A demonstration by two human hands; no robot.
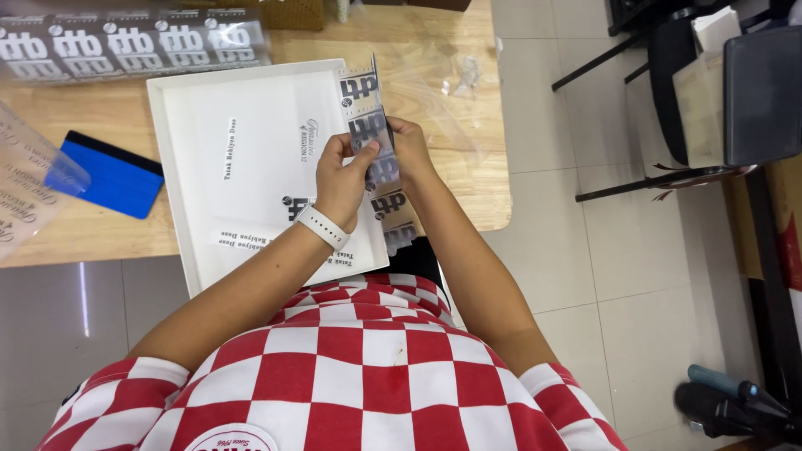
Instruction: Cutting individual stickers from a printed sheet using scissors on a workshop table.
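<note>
Both my hands hold a long clear film strip (368, 92) printed with dark grey emblems, upright over a shallow white tray (167, 167). My left hand (341, 177), with a white watch band on the wrist, pinches the strip's middle from the left. My right hand (413, 146) grips it from the right, behind the strip. The strip's lower end hangs down past the tray's right edge. Several white printed sheets (251, 142) lie flat in the tray.
A blue squeegee (113, 174) lies on the wooden table (468, 175) left of the tray. A clear printed film sheet (125, 42) lies at the table's far edge, another (25, 184) at the left. Black chairs (727, 92) stand on the tiled floor at right.
</note>
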